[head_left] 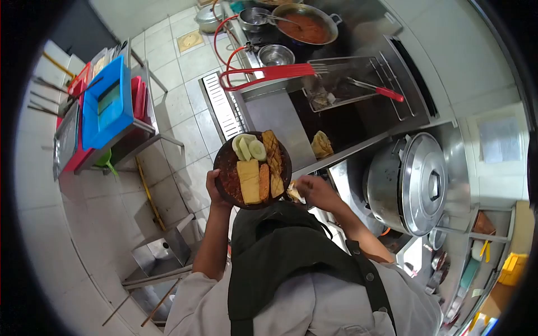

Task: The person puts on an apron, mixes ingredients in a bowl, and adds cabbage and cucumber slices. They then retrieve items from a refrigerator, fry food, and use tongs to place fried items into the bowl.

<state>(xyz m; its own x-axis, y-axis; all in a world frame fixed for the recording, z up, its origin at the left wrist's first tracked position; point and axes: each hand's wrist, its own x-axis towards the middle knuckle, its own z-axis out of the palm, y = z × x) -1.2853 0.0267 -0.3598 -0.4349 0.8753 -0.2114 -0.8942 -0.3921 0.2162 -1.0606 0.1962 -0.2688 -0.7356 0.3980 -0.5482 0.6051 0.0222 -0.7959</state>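
Observation:
My left hand (216, 187) is wrapped round the left rim of a dark round shallow bowl (224, 150), held in front of my apron. In the bowl lie pale cucumber slices (256, 150), a yellow fried block (249, 180) that looks like tofu, an orange-brown piece (264, 182), a long golden-brown fried piece (273, 157) and red chili paste (228, 178) along the left side. To the right of the bowl, my right hand (316, 191) has its fingers curled inward. A small white and orange thing (294, 192) shows at its fingertips; I cannot tell whether they grip it.
A steel counter holds red-handled tongs (389, 94), a wire rack (342, 84), a golden-brown fried piece (321, 144) and a pan of red sauce (305, 28). On the right stands a large lidded pot (412, 185). A blue tray (112, 106) rests on a table at left.

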